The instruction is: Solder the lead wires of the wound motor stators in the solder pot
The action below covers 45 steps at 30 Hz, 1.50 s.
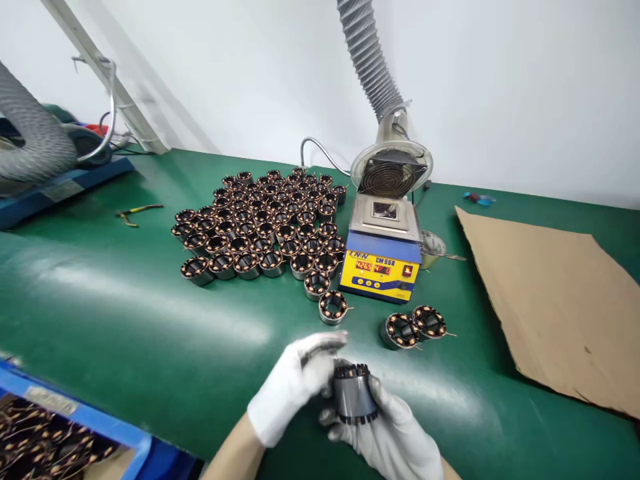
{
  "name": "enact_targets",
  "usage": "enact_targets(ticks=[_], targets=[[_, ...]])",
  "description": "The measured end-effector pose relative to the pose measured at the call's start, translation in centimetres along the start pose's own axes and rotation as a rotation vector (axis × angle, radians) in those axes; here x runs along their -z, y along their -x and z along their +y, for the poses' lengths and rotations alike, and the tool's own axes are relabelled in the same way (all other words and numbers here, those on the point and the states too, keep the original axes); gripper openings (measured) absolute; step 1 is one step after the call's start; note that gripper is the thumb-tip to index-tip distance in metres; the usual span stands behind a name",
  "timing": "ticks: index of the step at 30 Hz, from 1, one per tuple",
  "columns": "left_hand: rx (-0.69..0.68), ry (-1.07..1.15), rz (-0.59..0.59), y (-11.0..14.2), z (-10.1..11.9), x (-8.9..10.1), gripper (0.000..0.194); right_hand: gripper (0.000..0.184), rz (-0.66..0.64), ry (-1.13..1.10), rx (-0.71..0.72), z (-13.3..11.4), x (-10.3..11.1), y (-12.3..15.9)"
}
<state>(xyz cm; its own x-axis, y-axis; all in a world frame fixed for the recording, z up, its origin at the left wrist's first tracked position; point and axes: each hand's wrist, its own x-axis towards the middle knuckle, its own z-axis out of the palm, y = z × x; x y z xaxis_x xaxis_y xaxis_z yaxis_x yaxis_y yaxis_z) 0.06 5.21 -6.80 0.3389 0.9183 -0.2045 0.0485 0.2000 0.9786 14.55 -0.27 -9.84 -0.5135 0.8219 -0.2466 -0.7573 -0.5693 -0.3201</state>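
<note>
Green tabletop (165, 333) runs back to a pale wall (270, 73), both filling the space beyond the grip. The right hand (395, 433), in a white glove, is closed around a core (355, 395), a dark cylinder with toothed edges at top and bottom. It supports the core from below and from the right, the thumb along its right side and the fingertips showing at its left. The core stands nearly upright, raised in front of the person.

The left hand (297, 377), also gloved, reaches in from the left, its wrist low and bare forearm slanting upward. Its fingers are partly bent and point right, close to the core's upper left edge, with grey stains on them; whether they touch it or pinch anything cannot be told.

Just beyond the left fingers stands a ring (333, 308) with copper coils, and farther back and left spreads a crowd of similar rings (245, 243). Two more, a pair (401, 331), stand beyond the grip to the right. Directly past them all is a blue and yellow heater (379, 270) under a fan (387, 177) and hose (370, 60). Cardboard (555, 303) lies far right of the grip, pliers (143, 211) far left, and a blue bin (95, 417) of coiled parts sits lower left.
</note>
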Motion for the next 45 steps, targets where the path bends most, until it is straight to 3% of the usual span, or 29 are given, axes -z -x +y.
enact_targets(ticks=[2, 4, 8, 12, 15, 17, 20, 24, 26, 29, 31, 35, 37, 39, 42, 45], targets=[[-0.053, -0.114, -0.129, 0.7, -0.3, 0.1, 0.060, 0.036, 0.010, -0.038, 0.024, -0.1, -0.1, 0.0], [-0.073, -0.216, -0.123, 1.1, -0.3, -0.3, 0.071, 0.029, 0.022, -0.049, 0.037, -0.1, -0.2, 0.1], [-0.042, -0.112, 0.048, 0.6, 0.3, -1.9, 0.016, 0.024, 0.014, -0.049, 0.040, 0.1, -0.1, -0.1], [0.126, 0.121, 0.217, -0.5, 0.0, -2.1, 0.034, 0.029, 0.014, -0.011, 0.028, 0.1, 0.0, -0.1], [0.081, 0.251, 0.297, -0.5, -0.2, -0.9, 0.033, 0.036, 0.024, 0.013, -0.006, 0.0, -0.1, 0.1], [0.105, 0.190, 0.233, -0.1, 0.1, -0.7, 0.029, 0.035, 0.035, -0.004, -0.002, 0.0, -0.1, 0.2], [0.169, 0.085, 0.123, 0.4, 0.8, -1.8, 0.029, 0.028, 0.051, -0.039, 0.060, 0.3, -0.2, 0.1], [0.170, 0.228, 0.349, -0.1, 0.6, -3.6, 0.013, 0.026, 0.050, -0.009, 0.087, 0.4, -0.5, 0.1], [0.144, 0.386, 0.430, -0.6, 0.1, -3.2, 0.016, 0.030, 0.040, 0.007, 0.052, 0.2, -0.5, 0.2], [-0.030, 0.562, 0.568, -0.9, -0.9, -1.4, 0.021, 0.037, 0.030, -0.015, -0.025, -0.1, -0.6, 0.3], [-0.027, 0.449, 0.479, -0.3, -1.4, -0.2, 0.027, 0.043, 0.030, -0.060, -0.050, -0.3, -0.6, 0.2], [-0.021, 0.044, 0.004, 1.7, -1.8, -0.1, 0.070, 0.043, 0.090, -0.169, -0.049, -0.4, -0.6, 0.0], [-0.020, 0.050, -0.037, 2.1, -1.5, -0.9, 0.074, 0.040, 0.091, -0.186, -0.070, -0.4, -0.5, 0.0], [0.090, 0.148, 0.020, 2.0, -1.0, -1.7, 0.058, 0.043, 0.047, -0.155, -0.097, -0.3, -0.3, 0.0], [0.249, 0.243, 0.221, 1.0, -0.2, -2.6, 0.018, 0.051, -0.002, -0.078, -0.125, -0.3, -0.2, 0.0], [0.194, 0.393, 0.377, -0.3, 0.0, -2.5, 0.012, 0.052, -0.011, -0.048, -0.128, -0.4, -0.4, 0.1]])
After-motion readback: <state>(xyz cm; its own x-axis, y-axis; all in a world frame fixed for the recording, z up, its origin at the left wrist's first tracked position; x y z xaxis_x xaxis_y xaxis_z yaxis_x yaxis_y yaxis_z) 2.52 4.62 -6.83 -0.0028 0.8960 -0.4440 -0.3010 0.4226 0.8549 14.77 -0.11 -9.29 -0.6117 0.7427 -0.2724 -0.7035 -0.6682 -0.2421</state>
